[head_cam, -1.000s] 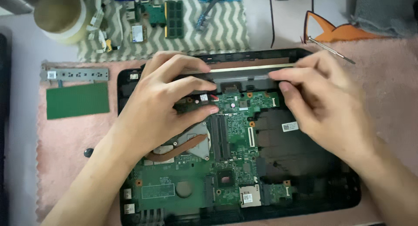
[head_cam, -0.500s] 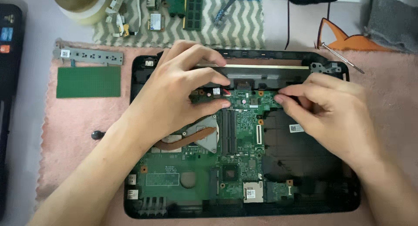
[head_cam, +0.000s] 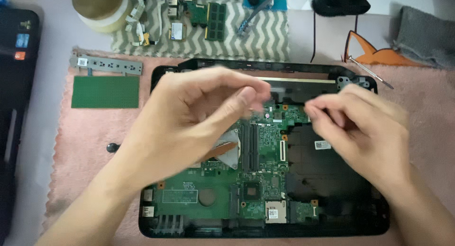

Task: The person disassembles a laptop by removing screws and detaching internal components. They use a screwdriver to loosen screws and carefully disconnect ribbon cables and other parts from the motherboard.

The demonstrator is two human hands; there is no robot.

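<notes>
Down below my head camera, both my hands hover above the opened laptop base (head_cam: 360,217), which lies on a pink mat (head_cam: 80,146) on the surface. My left hand (head_cam: 189,118) is raised over the green motherboard (head_cam: 227,198), fingers curled with thumb meeting fingertips; whether they pinch anything I cannot tell through the blur. My right hand (head_cam: 365,127) hangs over the empty black bay (head_cam: 322,170), fingers bent inward, similarly unclear. A screwdriver (head_cam: 369,71) lies beyond it.
</notes>
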